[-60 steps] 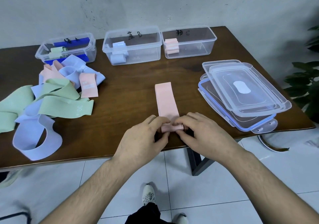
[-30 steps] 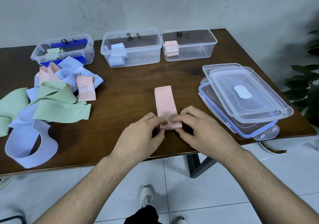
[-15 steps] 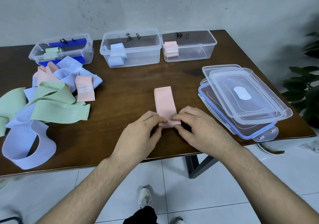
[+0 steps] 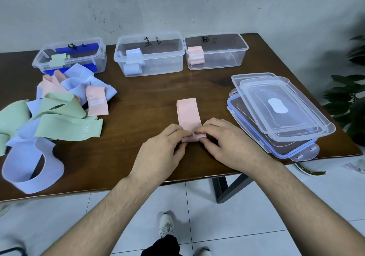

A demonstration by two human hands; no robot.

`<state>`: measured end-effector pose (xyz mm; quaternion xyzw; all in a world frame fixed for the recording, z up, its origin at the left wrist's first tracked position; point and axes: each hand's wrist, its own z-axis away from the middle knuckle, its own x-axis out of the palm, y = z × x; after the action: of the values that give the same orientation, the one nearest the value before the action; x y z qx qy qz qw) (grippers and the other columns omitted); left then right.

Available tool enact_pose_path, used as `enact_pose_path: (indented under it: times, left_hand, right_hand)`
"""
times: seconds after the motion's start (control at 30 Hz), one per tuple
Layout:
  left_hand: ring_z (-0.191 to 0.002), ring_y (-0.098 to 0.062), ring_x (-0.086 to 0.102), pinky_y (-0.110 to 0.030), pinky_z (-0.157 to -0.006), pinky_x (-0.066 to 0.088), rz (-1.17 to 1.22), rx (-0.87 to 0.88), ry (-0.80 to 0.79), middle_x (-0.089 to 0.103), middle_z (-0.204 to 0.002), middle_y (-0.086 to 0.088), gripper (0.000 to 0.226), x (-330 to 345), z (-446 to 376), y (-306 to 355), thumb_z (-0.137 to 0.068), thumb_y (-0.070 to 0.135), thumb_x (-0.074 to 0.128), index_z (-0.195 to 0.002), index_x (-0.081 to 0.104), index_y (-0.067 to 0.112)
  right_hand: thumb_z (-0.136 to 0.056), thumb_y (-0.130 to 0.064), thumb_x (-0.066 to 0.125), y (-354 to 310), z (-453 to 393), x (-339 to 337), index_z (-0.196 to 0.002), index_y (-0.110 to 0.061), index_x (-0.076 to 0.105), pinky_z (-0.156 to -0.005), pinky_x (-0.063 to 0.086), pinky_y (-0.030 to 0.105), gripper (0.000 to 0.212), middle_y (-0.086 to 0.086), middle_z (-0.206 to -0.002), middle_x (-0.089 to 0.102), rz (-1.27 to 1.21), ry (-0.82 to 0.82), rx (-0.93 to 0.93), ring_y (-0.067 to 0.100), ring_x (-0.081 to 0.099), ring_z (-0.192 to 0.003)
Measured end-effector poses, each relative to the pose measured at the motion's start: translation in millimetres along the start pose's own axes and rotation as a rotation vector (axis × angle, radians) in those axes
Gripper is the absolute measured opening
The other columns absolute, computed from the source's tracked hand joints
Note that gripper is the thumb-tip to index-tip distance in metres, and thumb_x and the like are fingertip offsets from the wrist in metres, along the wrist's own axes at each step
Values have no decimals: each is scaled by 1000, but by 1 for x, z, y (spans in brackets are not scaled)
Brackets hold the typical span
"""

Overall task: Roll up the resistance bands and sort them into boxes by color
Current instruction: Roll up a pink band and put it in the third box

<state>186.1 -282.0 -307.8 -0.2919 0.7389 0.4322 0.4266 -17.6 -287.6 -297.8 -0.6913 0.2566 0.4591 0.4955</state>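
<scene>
Left hand: our left hand [image 4: 162,149] pinched the near, rolled end of the pink band [image 4: 189,115], fingers on top and thumb curled under at its left edge.
Right hand: our right hand [image 4: 229,145] gripped the same roll from the right, fingertips pressed on top and thumb tucked at the near side.
Pink band: it lay flat on the table [image 4: 146,105] near the front edge, running away from us, with a small roll formed at the near end between our hands.
Pile: loose green, blue and pink bands [image 4: 59,109] lay heaped at the left of the table, well apart from the pink band; one blue loop [image 4: 31,169] stood on its edge near the front.
Green box: the left box [image 4: 69,57] at the back held rolled green bands.
Blue box: the middle box [image 4: 150,53] held rolled blue bands at its left end.
Pink box: the right box [image 4: 216,50], just beside the blue one, held rolled pink bands at its left end.
Lids: clear lids [image 4: 276,109] were stacked at the right of the table, near our right hand but apart from it.
Floor: white tiles and one shoe [image 4: 166,226] showed below the table edge.
</scene>
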Motion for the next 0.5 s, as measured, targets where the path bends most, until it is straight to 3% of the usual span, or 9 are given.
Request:
enact_pose_path:
  times: [0.17, 0.33, 0.5]
  left_hand:
    - [-92, -11, 65, -30, -72, 58, -17, -4, -12, 58, -121, 17, 26, 0, -5, -2, -99, 29, 54, -123, 65, 29]
    - [-84, -13, 65, -32, -66, 58, -17, -15, 2, 56, -120, 15, 27, 2, -5, -3, -100, 29, 54, -125, 64, 28]
    - [-76, -13, 63, -29, -60, 57, -12, 3, 23, 54, -121, 14, 27, 2, -6, -2, -98, 27, 58, -124, 62, 27]
  right_hand:
    - [-98, -28, 59, 0, 0, 2, -133, -33, 57, -97, 44, 23, 35, -18, -122, 50, -24, 32, -20, 6, 49, -110]
    - [-99, -26, 59, 2, -3, 4, -122, -30, 62, -92, 48, 26, 24, -17, -117, 53, -32, 59, -26, 6, 53, -105]
    - [-102, -31, 53, 6, -10, 3, -124, -30, 63, -95, 48, 26, 25, -17, -119, 55, -31, 32, -8, 5, 52, -109]
